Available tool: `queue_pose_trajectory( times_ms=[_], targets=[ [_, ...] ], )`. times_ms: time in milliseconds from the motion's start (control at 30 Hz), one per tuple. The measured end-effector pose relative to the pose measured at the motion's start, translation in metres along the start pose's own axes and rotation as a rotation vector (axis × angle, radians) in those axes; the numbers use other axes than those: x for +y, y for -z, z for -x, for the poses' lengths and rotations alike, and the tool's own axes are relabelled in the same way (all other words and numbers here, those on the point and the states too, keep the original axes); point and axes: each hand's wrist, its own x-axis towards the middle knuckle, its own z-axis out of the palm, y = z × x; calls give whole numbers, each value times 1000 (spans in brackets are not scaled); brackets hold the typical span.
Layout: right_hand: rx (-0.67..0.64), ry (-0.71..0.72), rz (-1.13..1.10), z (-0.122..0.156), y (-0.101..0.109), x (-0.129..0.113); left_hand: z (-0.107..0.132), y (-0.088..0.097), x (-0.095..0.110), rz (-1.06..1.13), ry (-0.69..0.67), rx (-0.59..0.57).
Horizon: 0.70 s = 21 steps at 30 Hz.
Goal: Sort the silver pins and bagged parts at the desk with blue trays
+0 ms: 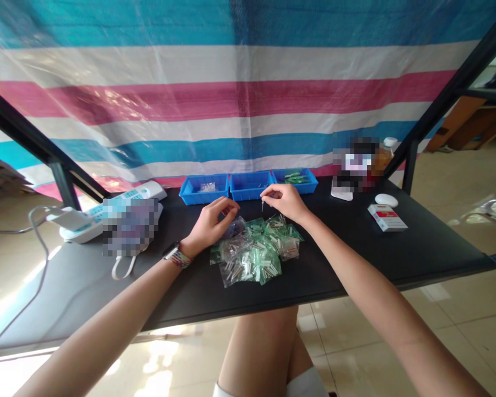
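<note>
My right hand (285, 201) is raised in front of the blue bins, thumb and forefinger pinched on a small thin metal pin (262, 206) that points down. Curled fingers close my left hand (215, 220) at the back left of a pile of small plastic bags (252, 253); what they hold, if anything, is hidden. The bags are clear or green-tinted, with short metal and white pieces inside. Behind the hands stand three blue bins: the left bin (190, 196) has small clear pieces, the middle bin (248, 193) a few small bits, the right bin (310, 184) green packets.
At the left of the black table (182, 303) lie a white power strip (149, 191), a cable and a blurred-out object. A red-and-white box (388, 219), a white oval case (386, 199) and a bottle (388, 154) stand at right. A striped sheet (190, 99) hangs behind.
</note>
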Motion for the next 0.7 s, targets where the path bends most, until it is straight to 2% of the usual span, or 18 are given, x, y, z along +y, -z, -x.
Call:
queue_pose_trajectory(
  times_ms=[133,267,500,700],
  targets=[
    [19,-146,-361,7,-18,-5,0,-2,-2,4,-40,7],
    [4,-180,-613,17,-38,-15,1,-4,-5,14,-85,-10],
    [70,-180,-764,25,-53,-23,0,-1,0,13,-118,-2],
    [41,-170,-734,24,-52,-20,0,-2,1,8,-140,55]
  ],
)
